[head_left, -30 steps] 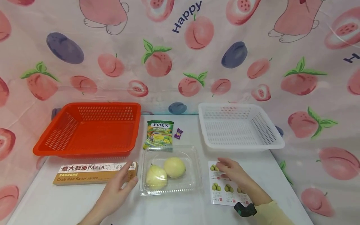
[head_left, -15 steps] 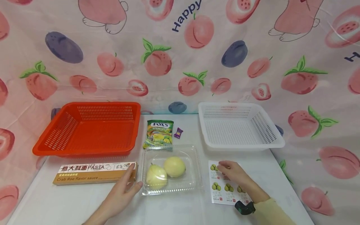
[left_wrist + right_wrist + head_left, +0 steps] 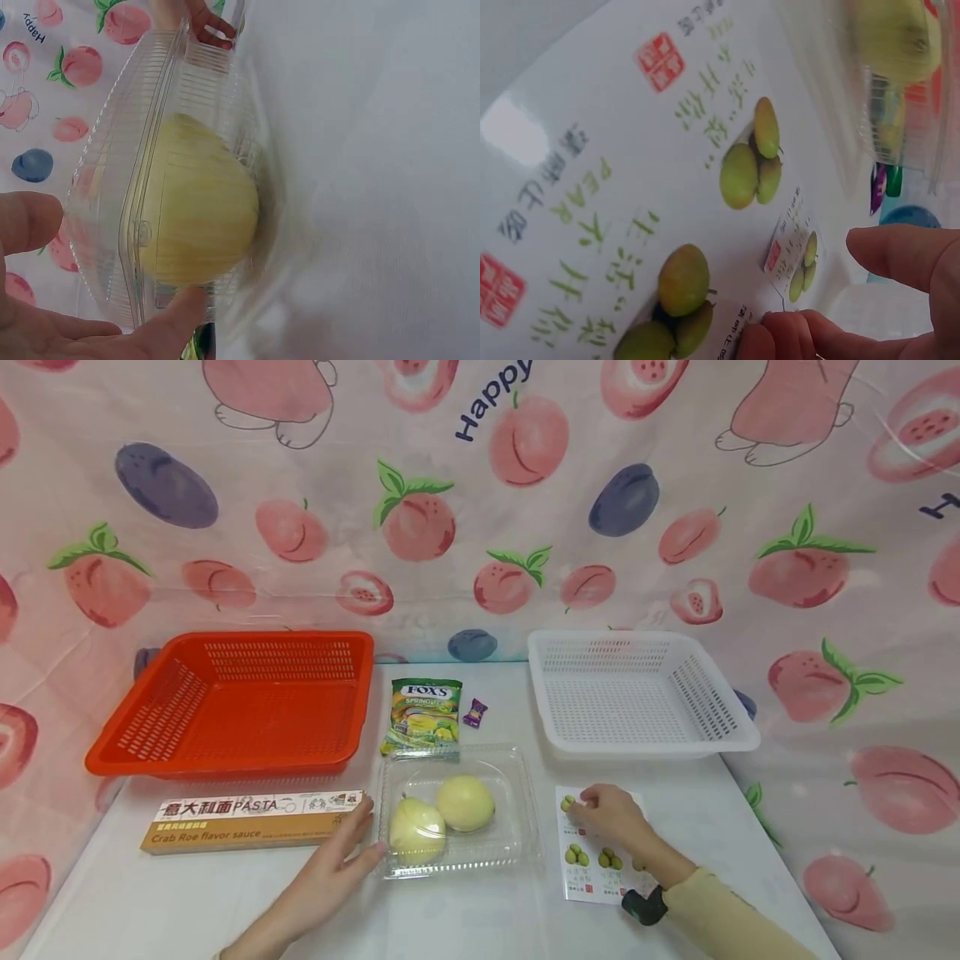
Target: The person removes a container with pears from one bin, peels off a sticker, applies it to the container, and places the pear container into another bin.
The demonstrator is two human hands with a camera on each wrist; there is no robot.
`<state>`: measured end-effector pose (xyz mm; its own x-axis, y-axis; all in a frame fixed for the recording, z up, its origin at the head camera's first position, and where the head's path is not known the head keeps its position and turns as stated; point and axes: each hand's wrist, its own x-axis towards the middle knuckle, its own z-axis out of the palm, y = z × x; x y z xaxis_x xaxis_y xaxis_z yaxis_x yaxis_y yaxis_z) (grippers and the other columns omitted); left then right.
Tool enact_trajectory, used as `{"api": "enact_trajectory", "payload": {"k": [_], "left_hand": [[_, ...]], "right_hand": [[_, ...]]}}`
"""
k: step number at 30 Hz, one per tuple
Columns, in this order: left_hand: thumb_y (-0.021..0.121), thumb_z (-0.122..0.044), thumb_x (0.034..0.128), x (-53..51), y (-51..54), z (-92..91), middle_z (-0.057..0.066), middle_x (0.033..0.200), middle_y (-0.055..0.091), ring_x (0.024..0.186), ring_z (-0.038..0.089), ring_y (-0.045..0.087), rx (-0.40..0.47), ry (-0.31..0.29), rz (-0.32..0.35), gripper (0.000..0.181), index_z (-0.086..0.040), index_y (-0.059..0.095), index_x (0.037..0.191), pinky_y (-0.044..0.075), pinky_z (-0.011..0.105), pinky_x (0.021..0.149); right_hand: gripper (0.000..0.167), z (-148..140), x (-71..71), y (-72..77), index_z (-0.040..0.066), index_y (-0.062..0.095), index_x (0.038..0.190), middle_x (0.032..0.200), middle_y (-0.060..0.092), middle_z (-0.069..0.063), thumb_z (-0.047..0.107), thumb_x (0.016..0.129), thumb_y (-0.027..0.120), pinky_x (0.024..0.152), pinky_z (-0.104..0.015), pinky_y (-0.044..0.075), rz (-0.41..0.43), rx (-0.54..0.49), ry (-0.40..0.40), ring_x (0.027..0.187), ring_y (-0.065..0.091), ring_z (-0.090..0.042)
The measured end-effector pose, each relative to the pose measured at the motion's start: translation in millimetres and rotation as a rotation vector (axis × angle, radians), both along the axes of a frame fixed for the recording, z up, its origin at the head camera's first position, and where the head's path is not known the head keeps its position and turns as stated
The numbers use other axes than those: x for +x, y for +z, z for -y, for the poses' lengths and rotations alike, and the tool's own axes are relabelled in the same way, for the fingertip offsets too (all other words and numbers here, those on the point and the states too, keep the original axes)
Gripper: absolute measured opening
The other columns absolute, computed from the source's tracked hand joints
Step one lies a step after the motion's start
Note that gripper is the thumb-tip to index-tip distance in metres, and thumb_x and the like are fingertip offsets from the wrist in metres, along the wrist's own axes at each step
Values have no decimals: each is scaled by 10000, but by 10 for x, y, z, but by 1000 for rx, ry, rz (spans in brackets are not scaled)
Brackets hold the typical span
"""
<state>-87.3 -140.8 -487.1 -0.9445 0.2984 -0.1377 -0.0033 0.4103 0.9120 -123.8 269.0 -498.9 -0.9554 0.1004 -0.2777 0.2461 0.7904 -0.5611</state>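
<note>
A clear lidded plastic box point(image 3: 498, 852) holds two yellow-green pears point(image 3: 467, 804). My left hand point(image 3: 322, 881) is at the box's left side, thumb and fingers spread; in the left wrist view a fingertip point(image 3: 187, 300) meets the box's edge beside a pear point(image 3: 199, 202). Over the upper part of a white sticker sheet with pear pictures point(image 3: 592, 877) is my right hand point(image 3: 618, 818). Seen from the right wrist, its bent fingers point(image 3: 784, 334) touch the sheet point(image 3: 630, 172) by a small pear sticker point(image 3: 793, 255), the thumb held apart from them.
Behind on the left stands a red basket point(image 3: 262, 718), on the right a white basket point(image 3: 630, 710). Between them lie a green FOX'S candy bag point(image 3: 423, 714) and a small purple-wrapped candy point(image 3: 475, 712). The long pasta box point(image 3: 240, 822) lies left of the plastic box.
My left hand has moved right, from over the pasta box's end to the clear box's side. My right hand has shifted slightly left over the sheet, its fingers drawn closer together.
</note>
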Motion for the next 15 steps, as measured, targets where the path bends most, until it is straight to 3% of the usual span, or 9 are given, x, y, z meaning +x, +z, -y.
{"api": "enact_trajectory", "payload": {"k": [8, 15], "left_hand": [[593, -427, 967, -7, -25, -26, 153, 1587, 193, 1384, 333, 317, -9, -5, 25, 776, -69, 228, 1550, 299, 551, 1064], [605, -415, 963, -2, -15, -44, 161, 1581, 201, 1357, 332, 366, 16, 4, 60, 770, -87, 233, 1552, 372, 494, 1037]], "right_hand": [[494, 123, 0, -49, -79, 610, 1100, 820, 534, -64, 316, 834, 743, 643, -335, 444, -32, 112, 17, 755, 505, -215], [485, 155, 21, -97, -81, 590, 1096, 850, 513, -74, 284, 825, 760, 640, -337, 428, -68, 167, 29, 748, 469, -218]]}}
